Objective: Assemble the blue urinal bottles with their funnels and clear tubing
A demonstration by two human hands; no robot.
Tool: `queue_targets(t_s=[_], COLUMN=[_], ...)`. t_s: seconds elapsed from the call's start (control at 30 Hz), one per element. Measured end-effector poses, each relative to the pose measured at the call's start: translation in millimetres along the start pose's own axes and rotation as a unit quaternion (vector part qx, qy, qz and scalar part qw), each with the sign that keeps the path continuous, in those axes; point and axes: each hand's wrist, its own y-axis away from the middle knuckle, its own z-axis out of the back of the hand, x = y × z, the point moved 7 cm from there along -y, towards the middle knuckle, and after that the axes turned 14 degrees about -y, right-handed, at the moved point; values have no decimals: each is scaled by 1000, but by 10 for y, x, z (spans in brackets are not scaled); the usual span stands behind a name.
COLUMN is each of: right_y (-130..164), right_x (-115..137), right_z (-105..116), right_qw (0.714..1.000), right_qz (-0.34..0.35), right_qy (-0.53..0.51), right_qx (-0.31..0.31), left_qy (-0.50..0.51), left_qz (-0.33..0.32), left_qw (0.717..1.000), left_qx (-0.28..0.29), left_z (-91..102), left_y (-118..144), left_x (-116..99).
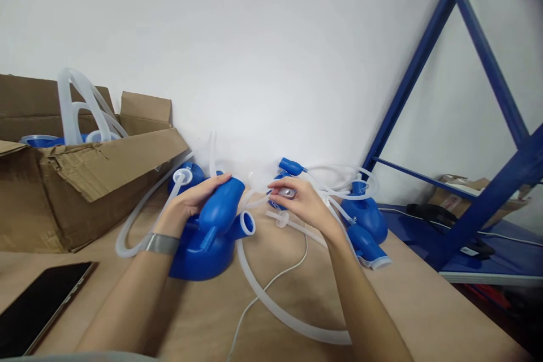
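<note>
My left hand (198, 195), a silver band at its wrist, is closed round a blue plastic urinal funnel (221, 206). The funnel is held above a blue urinal bottle (202, 254), whose open neck (247, 223) points right. Between the fingertips of my right hand (303, 198) is a small clear plastic fitting (287, 193); a translucent tube (257, 201) runs up to that hand from the left. Just below the right hand, a white cap with a tube stub (281, 219) lies on the table. Where the fitting and tube meet is hidden by fingers.
An open cardboard box (114, 181) with tubes and blue parts stands at left. A phone (40, 305) lies at front left. More blue bottles (369, 218) and coiled tubes sit at right, before a blue metal rack (418, 56). A white cable (275, 278) crosses the table.
</note>
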Motion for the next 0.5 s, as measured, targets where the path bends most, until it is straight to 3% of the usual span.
queue_targets(t_s=[0.1, 0.23, 0.33, 0.5], right_y=[53, 138, 188, 282], right_x=[140, 378, 581, 867], right_z=[268, 350, 280, 71], right_qw=[994, 988, 993, 974], right_qz=[0, 16, 66, 213], right_qy=[-88, -122, -53, 80], right_qx=[-71, -94, -78, -8], left_qy=[-129, -316, -369, -347], left_qz=[-163, -286, -311, -308], left_qw=[978, 905, 874, 877], left_qx=[16, -12, -59, -123], left_z=[-124, -352, -498, -576], left_y=[111, 361, 525, 590], left_x=[-348, -678, -788, -799])
